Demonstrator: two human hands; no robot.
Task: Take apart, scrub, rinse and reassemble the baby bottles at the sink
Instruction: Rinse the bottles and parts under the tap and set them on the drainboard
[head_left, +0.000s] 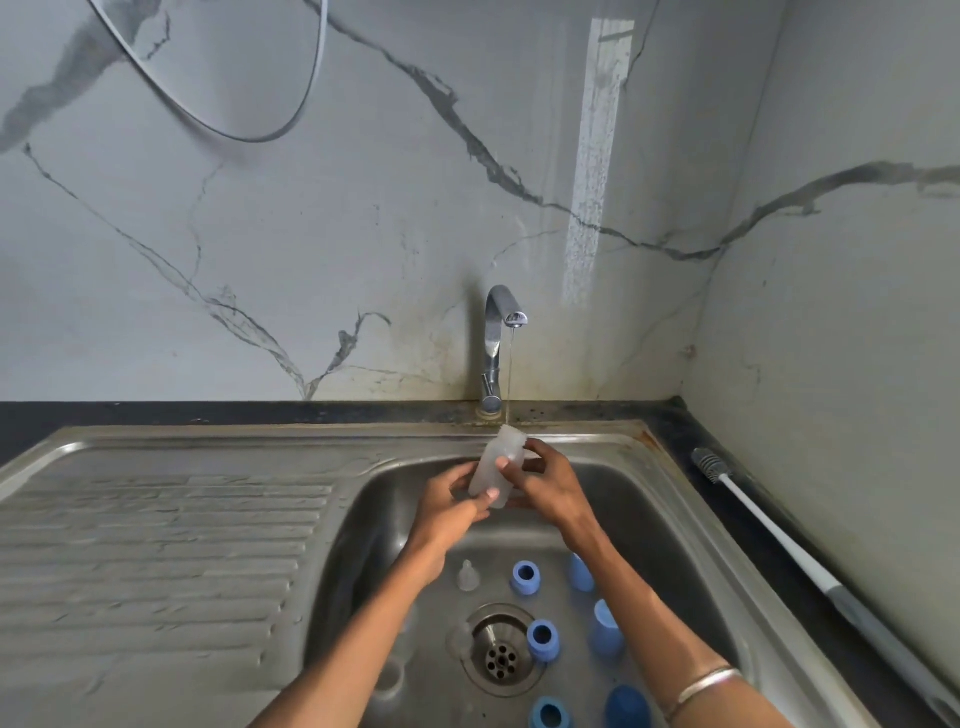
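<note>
The ridged steel draining board (156, 530) fills the left side, joined to the stainless steel sink basin (649, 525). Over the basin, the left hand (449, 506) grips the lower end of a clear, frosted plastic baby bottle body (493, 467), fingers curled round its base. The bottle sits between both hands, its long axis tilted, open mouth pointing up and slightly right toward the thin water stream falling from the chrome tap (496, 343). The right hand (545, 480) holds the bottle's upper part, thumb and fingertips wrapped round it just below the neck.

On the basin floor lie a clear silicone teat (467, 576), blue plastic screw rings (525, 578) and blue caps (605, 631) around the drain (501, 657). Right of the sink, a long white-handled bottle brush (779, 530) lies on the dark counter (769, 571) along the wall.
</note>
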